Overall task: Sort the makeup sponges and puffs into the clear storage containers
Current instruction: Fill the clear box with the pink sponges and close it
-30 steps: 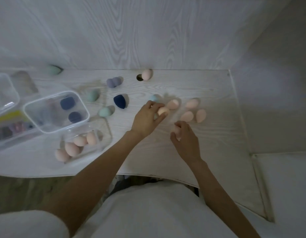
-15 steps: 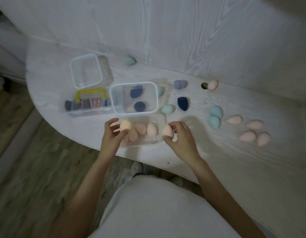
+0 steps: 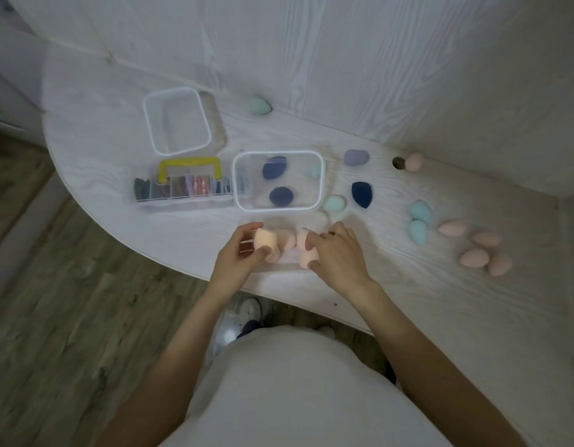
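My left hand pinches a peach sponge over the near clear container, which holds several peach sponges. My right hand grips another peach sponge at that container's right side. Behind it a second clear container holds two navy sponges. An empty clear container stands further back left. Loose on the table lie a navy sponge, mint sponges, blue sponges, a purple one and several peach ones.
A clear case with a yellow handle holds coloured items left of the containers. A mint sponge lies by the back wall. A peach sponge sits beside a round hole. The curved table edge drops to wood floor.
Both hands carried peach sponges from the right side of the table to the near container; my view swung left. The hands now sit lower over the container than half a second ago.
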The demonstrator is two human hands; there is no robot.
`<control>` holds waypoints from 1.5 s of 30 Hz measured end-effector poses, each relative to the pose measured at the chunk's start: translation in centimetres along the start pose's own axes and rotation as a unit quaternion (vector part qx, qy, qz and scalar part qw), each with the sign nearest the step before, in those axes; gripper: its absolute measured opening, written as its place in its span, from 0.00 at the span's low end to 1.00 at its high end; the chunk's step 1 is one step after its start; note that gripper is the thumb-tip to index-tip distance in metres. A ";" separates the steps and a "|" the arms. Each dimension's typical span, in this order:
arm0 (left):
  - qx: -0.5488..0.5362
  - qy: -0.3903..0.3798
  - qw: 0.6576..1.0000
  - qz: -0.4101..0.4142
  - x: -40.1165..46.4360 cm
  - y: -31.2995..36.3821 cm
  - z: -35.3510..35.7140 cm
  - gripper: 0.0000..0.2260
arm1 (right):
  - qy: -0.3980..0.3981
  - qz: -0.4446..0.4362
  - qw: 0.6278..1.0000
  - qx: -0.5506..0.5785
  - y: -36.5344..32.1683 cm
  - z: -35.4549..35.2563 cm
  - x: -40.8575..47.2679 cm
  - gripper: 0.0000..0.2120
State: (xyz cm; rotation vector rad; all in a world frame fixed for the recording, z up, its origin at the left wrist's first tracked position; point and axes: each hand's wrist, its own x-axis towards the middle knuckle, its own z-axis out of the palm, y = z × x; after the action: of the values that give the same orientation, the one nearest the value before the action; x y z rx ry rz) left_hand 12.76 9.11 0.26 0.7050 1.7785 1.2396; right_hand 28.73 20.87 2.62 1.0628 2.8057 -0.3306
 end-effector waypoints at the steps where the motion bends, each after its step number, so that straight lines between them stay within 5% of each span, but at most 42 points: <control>1: -0.010 -0.003 1.000 -0.002 0.0 -0.1 0.1 0.17 | -0.016 0.001 1.000 -0.014 0.0 0.1 0.3 0.12; 6: 0.000 -0.011 1.000 0.006 -0.1 -0.2 0.4 0.18 | -0.058 -0.022 0.995 -0.078 -0.4 0.8 1.3 0.10; 10: 0.093 -0.032 0.989 0.112 -0.3 -0.5 1.0 0.18 | -0.062 -0.060 0.993 -0.079 0.0 0.8 1.4 0.10; 15: 0.353 -0.101 0.897 0.246 0.4 -0.5 2.1 0.22 | -0.054 -0.022 0.998 0.006 1.4 1.1 1.5 0.10; 25: 0.503 -0.216 0.813 0.200 3.3 0.4 4.5 0.12 | -0.014 -0.014 0.999 0.028 1.6 1.3 0.3 0.10; 29: 0.493 -0.240 0.819 0.169 3.0 -0.5 4.4 0.12 | 0.001 0.006 0.999 0.048 1.5 1.6 0.5 0.09; 34: 0.484 -0.201 0.838 0.154 1.1 -0.6 5.3 0.22 | 0.001 -0.034 0.999 0.038 1.4 0.9 0.3 0.10; 38: 0.428 -0.151 0.879 0.145 1.0 -0.9 4.4 0.18 | 0.017 -0.040 0.998 0.042 1.4 0.8 1.6 0.12; 45: 0.409 -0.140 0.884 0.177 0.9 -0.8 4.0 0.18 | -0.045 -0.093 0.994 -0.044 0.4 2.0 3.7 0.13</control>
State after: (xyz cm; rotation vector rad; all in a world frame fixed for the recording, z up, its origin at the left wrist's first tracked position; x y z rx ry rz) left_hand 15.83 11.42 -1.39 1.6572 1.9452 0.4898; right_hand 26.32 22.97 -0.08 0.7509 2.8148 -0.2623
